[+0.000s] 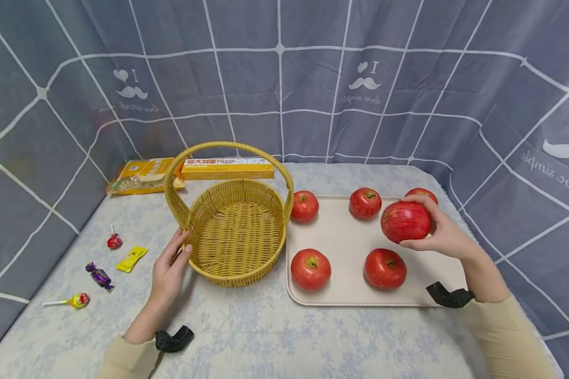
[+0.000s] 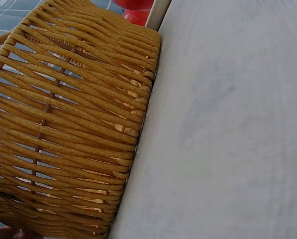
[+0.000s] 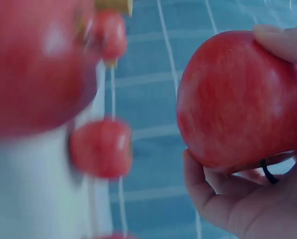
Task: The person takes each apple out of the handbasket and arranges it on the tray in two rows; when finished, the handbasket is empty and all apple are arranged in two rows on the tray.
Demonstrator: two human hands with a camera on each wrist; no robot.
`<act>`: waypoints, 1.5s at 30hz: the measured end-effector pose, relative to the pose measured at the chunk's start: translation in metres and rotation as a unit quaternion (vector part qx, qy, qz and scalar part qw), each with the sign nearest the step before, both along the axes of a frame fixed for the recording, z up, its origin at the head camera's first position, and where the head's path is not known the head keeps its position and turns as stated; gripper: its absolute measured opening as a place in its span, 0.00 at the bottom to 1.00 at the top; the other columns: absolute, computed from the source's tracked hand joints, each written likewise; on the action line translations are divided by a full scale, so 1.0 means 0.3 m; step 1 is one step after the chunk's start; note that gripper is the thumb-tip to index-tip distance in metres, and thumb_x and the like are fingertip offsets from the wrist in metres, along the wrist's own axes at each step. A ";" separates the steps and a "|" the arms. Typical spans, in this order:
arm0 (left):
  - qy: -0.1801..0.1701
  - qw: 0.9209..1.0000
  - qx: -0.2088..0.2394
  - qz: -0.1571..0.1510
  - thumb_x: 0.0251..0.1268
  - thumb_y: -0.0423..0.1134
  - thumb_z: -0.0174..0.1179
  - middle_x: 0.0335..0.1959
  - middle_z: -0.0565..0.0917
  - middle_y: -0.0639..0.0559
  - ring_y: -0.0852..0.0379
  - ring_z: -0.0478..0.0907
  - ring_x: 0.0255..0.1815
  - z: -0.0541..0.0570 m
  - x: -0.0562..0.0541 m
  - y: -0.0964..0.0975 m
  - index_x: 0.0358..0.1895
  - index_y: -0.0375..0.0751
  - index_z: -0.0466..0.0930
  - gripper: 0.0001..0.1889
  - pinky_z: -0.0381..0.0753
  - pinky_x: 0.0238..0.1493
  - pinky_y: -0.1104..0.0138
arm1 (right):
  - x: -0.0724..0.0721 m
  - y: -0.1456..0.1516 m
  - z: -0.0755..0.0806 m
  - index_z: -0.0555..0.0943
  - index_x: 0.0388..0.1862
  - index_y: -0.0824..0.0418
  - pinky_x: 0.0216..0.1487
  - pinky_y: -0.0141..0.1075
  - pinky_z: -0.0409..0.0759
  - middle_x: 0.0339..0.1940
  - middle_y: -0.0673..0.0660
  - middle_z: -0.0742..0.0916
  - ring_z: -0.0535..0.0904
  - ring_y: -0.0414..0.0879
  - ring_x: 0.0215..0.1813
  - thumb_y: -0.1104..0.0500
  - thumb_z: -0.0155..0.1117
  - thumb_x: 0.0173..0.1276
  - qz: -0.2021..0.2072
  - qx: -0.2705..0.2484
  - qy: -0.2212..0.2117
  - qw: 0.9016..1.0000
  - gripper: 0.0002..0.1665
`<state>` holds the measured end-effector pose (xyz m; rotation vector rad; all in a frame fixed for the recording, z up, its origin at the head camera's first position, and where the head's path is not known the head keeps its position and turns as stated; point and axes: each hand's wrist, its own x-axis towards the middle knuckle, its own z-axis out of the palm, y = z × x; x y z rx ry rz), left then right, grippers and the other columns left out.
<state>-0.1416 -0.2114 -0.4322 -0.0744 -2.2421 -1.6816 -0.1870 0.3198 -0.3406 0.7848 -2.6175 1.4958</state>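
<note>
A yellow woven basket (image 1: 237, 278) with a tall arched handle stands on the table; its inside shows bare weave. My left hand (image 1: 169, 271) holds the basket's left rim near the foot of the handle, thumb at the rim and fingers on the outer side. The basket's woven wall (image 2: 78, 114) fills much of the left wrist view. In my right hand (image 1: 448, 234) is a red apple (image 1: 404, 222), raised over the right part of a pale tray (image 1: 339, 237). Thumb and fingers curl round this apple (image 3: 238, 102) in the right wrist view, its stem toward the palm.
Several red apples (image 1: 311, 269) sit on the tray, one partly behind the right hand. Left of the basket lie two lollipops (image 1: 79, 300), a purple-wrapped candy (image 1: 99, 277) and a yellow packet (image 1: 131, 259). A pasta box (image 1: 227, 171) and an orange bag (image 1: 144, 176) lie behind.
</note>
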 end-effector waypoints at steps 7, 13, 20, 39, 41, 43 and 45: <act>-0.001 1.000 0.003 -0.001 0.72 0.35 0.49 0.71 0.59 0.44 0.53 0.57 0.71 0.004 0.005 0.003 0.65 0.32 0.67 0.21 0.61 0.58 0.84 | 0.052 0.188 -0.069 0.56 0.60 0.55 0.36 0.27 0.79 0.51 0.55 0.69 0.69 0.34 0.47 0.71 0.72 0.49 -0.122 0.058 -0.042 0.990 0.45; -0.004 1.000 0.002 -0.001 0.72 0.35 0.49 0.72 0.58 0.43 0.50 0.55 0.71 0.009 0.004 0.002 0.65 0.31 0.67 0.21 0.61 0.58 0.84 | 0.093 0.283 -0.102 0.61 0.61 0.65 0.32 0.32 0.80 0.49 0.49 0.71 0.68 0.32 0.44 0.64 0.75 0.48 -0.137 0.136 -0.050 0.980 0.44; 0.000 1.000 -0.002 0.003 0.72 0.34 0.49 0.71 0.58 0.42 0.52 0.56 0.71 0.004 -0.002 -0.004 0.65 0.30 0.67 0.21 0.61 0.58 0.84 | 0.115 0.329 -0.162 0.65 0.64 0.64 0.35 0.30 0.79 0.52 0.54 0.72 0.65 0.26 0.46 0.62 0.78 0.46 -0.109 0.179 -0.046 0.977 0.47; 0.001 1.000 0.005 0.006 0.72 0.34 0.49 0.71 0.59 0.44 0.51 0.57 0.70 0.006 0.004 -0.005 0.65 0.32 0.67 0.21 0.62 0.57 0.84 | 0.135 0.312 -0.162 0.52 0.69 0.67 0.37 0.34 0.79 0.54 0.67 0.72 0.68 0.42 0.50 0.61 0.78 0.43 -0.089 0.201 -0.124 0.968 0.59; -0.002 1.000 0.006 0.007 0.72 0.34 0.49 0.71 0.59 0.44 0.50 0.57 0.70 0.007 0.004 -0.006 0.65 0.32 0.67 0.21 0.62 0.57 0.84 | 0.137 0.320 -0.163 0.52 0.69 0.68 0.38 0.34 0.79 0.54 0.68 0.71 0.66 0.34 0.50 0.62 0.78 0.44 -0.082 0.197 -0.122 0.969 0.59; -0.007 1.000 0.002 0.008 0.72 0.34 0.50 0.72 0.59 0.44 0.50 0.57 0.70 0.008 0.004 -0.008 0.65 0.32 0.67 0.21 0.62 0.57 0.84 | 0.138 0.325 -0.165 0.51 0.69 0.69 0.38 0.32 0.79 0.55 0.67 0.71 0.64 0.26 0.47 0.63 0.78 0.43 -0.085 0.199 -0.121 0.969 0.59; -0.013 1.000 -0.004 0.005 0.72 0.35 0.50 0.72 0.58 0.45 0.48 0.56 0.71 0.011 0.005 -0.010 0.66 0.33 0.67 0.22 0.62 0.58 0.84 | 0.139 0.327 -0.163 0.51 0.69 0.69 0.38 0.31 0.78 0.55 0.68 0.70 0.65 0.31 0.48 0.63 0.78 0.43 -0.089 0.203 -0.122 0.968 0.59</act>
